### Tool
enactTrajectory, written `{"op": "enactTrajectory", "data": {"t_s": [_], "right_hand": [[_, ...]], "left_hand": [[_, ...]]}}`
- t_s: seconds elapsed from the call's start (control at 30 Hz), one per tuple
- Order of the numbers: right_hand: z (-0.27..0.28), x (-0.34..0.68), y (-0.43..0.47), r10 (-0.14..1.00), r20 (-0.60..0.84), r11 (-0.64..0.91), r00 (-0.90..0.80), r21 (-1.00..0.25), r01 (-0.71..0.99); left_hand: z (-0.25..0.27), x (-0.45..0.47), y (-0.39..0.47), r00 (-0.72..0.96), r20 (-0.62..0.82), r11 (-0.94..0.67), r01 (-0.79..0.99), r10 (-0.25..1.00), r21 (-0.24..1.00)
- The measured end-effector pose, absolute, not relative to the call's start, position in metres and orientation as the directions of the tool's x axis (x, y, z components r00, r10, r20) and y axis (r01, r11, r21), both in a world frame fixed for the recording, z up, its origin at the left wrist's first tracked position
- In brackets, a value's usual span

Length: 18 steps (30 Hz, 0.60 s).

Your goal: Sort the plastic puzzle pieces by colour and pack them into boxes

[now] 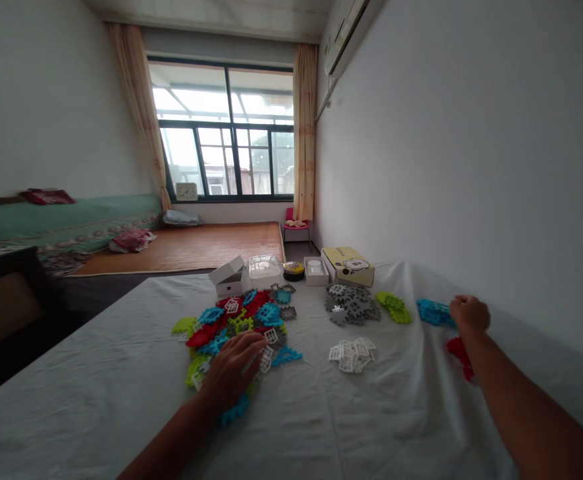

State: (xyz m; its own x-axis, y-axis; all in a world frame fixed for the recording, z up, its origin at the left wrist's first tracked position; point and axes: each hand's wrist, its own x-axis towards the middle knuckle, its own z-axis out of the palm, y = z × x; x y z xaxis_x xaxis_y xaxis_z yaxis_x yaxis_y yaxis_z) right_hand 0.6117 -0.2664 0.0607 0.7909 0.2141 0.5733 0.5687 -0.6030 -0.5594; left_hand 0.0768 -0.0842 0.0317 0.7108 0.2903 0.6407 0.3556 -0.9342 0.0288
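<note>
My left hand [234, 369] rests over a mixed heap of interlocking plastic pieces, its fingers loosely spread and bent down onto them. Around it lie red pieces [206, 333], blue pieces [211, 315], green pieces [241, 323] and white grid pieces [266, 359]. A blue triangular piece [287, 356] lies just right of the heap. Far to the right, my right hand [471, 315] is closed at the end of a blue pile [434, 311]; what its fingers grip is hidden. Red pieces [460, 357] lie just below that hand, partly covered by the forearm.
On the white cloth [296, 427] are separate piles of grey pieces [354, 305], green pieces [394, 307] and white grid pieces [352, 355]. Along the back edge stand a white box [229, 277], a clear container [265, 267], a round tin [293, 270], a small open box [315, 271] and a yellow box [349, 265].
</note>
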Motion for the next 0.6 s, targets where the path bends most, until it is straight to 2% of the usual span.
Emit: {"op": "enactTrajectory", "data": {"t_s": [0.07,0.13,0.2,0.27,0.33,0.4,0.6], "right_hand": [[0.064,0.592,-0.246,0.289,0.532,-0.557,0.796,-0.583,0.591],[0.065,0.554,-0.22,0.463,0.498,-0.435,0.733,-0.592,0.678],[0.062,0.498,-0.195,0.684,0.468,-0.233,0.559,-0.586,0.776],[0.054,0.433,-0.177,0.858,0.427,0.013,0.285,-0.573,0.82],[0.043,0.373,-0.168,0.912,0.406,0.204,0.049,-0.555,0.807],[0.033,0.329,-0.165,0.917,0.39,0.295,-0.08,-0.532,0.793],[0.021,0.301,-0.173,0.942,0.326,0.251,-0.083,-0.517,0.819]], "left_hand": [[0.033,0.076,-0.083,0.693,0.633,-0.916,0.397,0.345,0.064],[0.033,0.076,-0.083,0.707,0.598,-0.904,0.422,0.377,0.072],[0.032,0.076,-0.084,0.73,0.558,-0.897,0.437,0.394,0.062],[0.032,0.075,-0.084,0.745,0.53,-0.892,0.449,0.406,0.054],[0.032,0.073,-0.083,0.749,0.519,-0.89,0.454,0.412,0.051],[0.032,0.07,-0.081,0.743,0.523,-0.888,0.457,0.417,0.058],[0.032,0.066,-0.076,0.733,0.522,-0.884,0.459,0.436,0.094]]}}
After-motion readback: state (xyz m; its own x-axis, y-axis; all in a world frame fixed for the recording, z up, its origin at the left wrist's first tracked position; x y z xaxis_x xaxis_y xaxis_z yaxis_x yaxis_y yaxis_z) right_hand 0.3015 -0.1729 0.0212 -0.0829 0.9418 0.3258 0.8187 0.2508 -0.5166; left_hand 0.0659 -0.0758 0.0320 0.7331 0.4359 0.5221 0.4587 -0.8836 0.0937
